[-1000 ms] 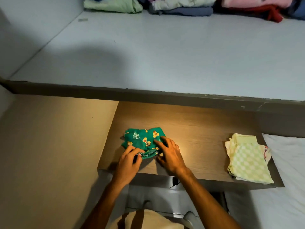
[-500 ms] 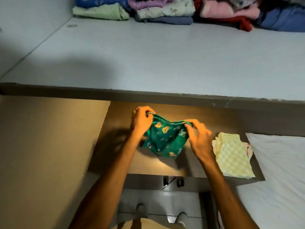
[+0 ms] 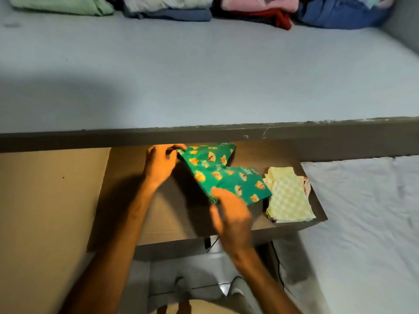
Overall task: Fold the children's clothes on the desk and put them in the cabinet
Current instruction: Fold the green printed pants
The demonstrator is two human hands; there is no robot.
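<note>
Green children's garment (image 3: 223,175) printed with yellow figures is held spread in the air above the brown desk (image 3: 174,225), slanting from upper left down to lower right. The left hand (image 3: 159,164) pinches its upper left corner, thumb and fingers curled on the cloth just under the grey ledge (image 3: 204,133). The right hand (image 3: 231,214) grips the lower edge of the garment from below, fingers closed on the fabric, though motion blur hides exactly how they lie. The garment's right corner hangs just over a folded pile with a pale green checked piece (image 3: 289,198) on top, resting at the desk's right end. Beyond the ledge lies a wide pale blue surface (image 3: 204,71), with a row of folded clothes (image 3: 204,7) along its far edge. A white sheet (image 3: 367,223) lies to the right of the desk.
</note>
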